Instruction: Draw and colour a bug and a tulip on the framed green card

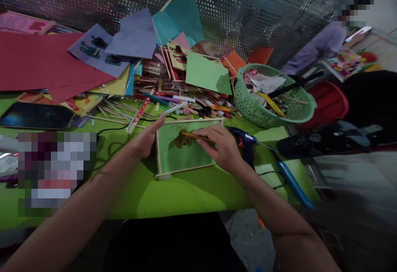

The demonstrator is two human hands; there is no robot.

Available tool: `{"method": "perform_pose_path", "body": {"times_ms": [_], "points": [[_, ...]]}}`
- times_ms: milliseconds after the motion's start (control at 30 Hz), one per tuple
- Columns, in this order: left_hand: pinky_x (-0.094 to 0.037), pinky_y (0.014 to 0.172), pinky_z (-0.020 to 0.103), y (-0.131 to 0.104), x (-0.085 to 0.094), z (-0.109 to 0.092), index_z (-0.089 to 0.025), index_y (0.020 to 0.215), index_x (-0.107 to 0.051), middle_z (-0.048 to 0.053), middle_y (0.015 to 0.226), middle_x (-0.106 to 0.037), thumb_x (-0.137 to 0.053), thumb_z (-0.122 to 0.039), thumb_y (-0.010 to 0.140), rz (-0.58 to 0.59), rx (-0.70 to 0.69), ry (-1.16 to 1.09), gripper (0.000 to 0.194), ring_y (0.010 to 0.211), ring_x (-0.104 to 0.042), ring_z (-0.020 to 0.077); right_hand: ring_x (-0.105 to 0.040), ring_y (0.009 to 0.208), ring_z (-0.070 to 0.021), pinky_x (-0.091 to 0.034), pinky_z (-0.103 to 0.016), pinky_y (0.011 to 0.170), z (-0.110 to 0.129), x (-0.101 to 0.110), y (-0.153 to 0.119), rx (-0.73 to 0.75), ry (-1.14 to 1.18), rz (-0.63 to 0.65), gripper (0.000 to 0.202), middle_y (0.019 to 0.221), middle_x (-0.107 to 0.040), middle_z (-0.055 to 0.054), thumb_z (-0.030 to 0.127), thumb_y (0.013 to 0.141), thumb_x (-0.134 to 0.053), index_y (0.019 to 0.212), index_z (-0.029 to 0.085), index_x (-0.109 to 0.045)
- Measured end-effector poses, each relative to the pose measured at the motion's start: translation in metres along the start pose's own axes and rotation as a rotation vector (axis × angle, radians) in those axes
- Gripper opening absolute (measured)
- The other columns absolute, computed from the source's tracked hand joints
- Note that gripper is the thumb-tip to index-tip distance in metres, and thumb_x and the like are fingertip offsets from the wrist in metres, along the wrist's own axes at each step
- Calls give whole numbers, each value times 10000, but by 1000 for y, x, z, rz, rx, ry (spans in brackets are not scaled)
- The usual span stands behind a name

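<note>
A green panel (198, 156) edged with thin wooden sticks lies on the green table in front of me, bearing a small dark-lined figure (182, 139). My right hand (221, 145) is closed round a thin brown tool (201, 137), whose tip is at the figure. My left hand (147, 139) rests against the panel's left edge, its fingers stretched out and pointing up. Just right of my right hand lies a blue glue gun (245, 137), partly hidden behind that hand.
Behind the panel are sticks (114, 110), markers and coloured paper (207, 73). A green basket (263, 116) of tools stands back right, a phone (37, 115) lies left, and a person in a purple sleeve (313, 48) is beyond. A blue tool (293, 183) lies near the right edge.
</note>
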State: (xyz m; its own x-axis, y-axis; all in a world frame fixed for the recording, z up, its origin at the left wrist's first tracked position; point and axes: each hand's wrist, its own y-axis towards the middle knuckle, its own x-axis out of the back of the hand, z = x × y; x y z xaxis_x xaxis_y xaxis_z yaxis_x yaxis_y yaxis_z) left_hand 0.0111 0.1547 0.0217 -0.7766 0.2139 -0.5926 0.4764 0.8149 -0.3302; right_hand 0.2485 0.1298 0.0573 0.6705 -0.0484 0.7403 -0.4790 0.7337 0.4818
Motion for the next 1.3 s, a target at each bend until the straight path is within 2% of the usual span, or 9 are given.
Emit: {"method": "perform_pose_path", "body": {"times_ms": [67,200,333,467,667,867,1033,1167,1300], "points": [[-475,1053,556,-1,-1,0,-140,1351,-617,155,1039,-788,-482,-642,896,-2,3,0,691,1072,-712,376,-627,884,-193,-498,-328,788,1,0,0,1,-3,6,164,954,-741,-58,200,949,-606,1082,195,-703],[-475,1052,558,-2,-3,-1,-153,1318,-630,139,1009,-797,-550,-629,868,-92,9,20,660,1039,-727,370,-622,881,-194,-490,-333,787,1,0,0,-17,-12,13,170,960,-742,-53,204,952,-604,1094,206,-697],[-475,1062,532,-2,-4,-2,-177,1281,-657,124,1008,-800,-544,-643,866,-77,40,-5,635,1096,-706,363,-618,863,-191,-485,-333,781,0,0,-1,1,-9,30,170,947,-740,-52,206,952,-604,1093,202,-698],[-510,1024,526,-4,-7,-4,-196,1270,-672,116,990,-802,-551,-638,861,-131,52,6,614,1071,-716,367,-623,871,-198,-489,-341,778,-1,-1,-1,-5,-11,20,172,948,-739,-55,214,953,-600,1095,210,-698],[-500,1036,540,-5,-10,-4,-194,1333,-632,132,1073,-786,-562,-617,866,-92,25,-29,634,1112,-695,379,-630,889,-205,-491,-353,792,1,0,0,-35,-8,50,177,955,-739,-53,227,963,-584,1098,235,-698],[-507,1038,507,-2,-7,-3,-199,1299,-658,113,1071,-789,-557,-619,868,-129,41,-24,611,1151,-677,367,-620,877,-203,-489,-352,792,0,-1,0,-27,-3,59,171,961,-738,-57,236,965,-582,1093,228,-695],[-505,1035,521,-4,-9,-4,-190,1291,-658,120,1044,-794,-556,-640,860,-136,71,-22,631,1093,-707,364,-617,864,-198,-484,-343,774,0,-1,1,-12,-7,37,165,952,-739,-56,218,961,-587,1087,216,-694],[-524,1010,522,-4,-9,-4,-210,1291,-666,101,980,-805,-546,-640,859,-100,58,-19,622,1065,-718,369,-625,874,-200,-486,-348,789,0,0,0,-18,-6,46,167,958,-739,-53,226,961,-588,1091,231,-692],[-524,1004,535,-4,-9,-3,-188,1319,-642,119,1008,-800,-561,-614,866,-128,25,-5,627,1046,-725,371,-624,876,-197,-487,-340,786,-1,0,0,-13,2,42,166,951,-735,-51,220,957,-591,1089,223,-692]]}}
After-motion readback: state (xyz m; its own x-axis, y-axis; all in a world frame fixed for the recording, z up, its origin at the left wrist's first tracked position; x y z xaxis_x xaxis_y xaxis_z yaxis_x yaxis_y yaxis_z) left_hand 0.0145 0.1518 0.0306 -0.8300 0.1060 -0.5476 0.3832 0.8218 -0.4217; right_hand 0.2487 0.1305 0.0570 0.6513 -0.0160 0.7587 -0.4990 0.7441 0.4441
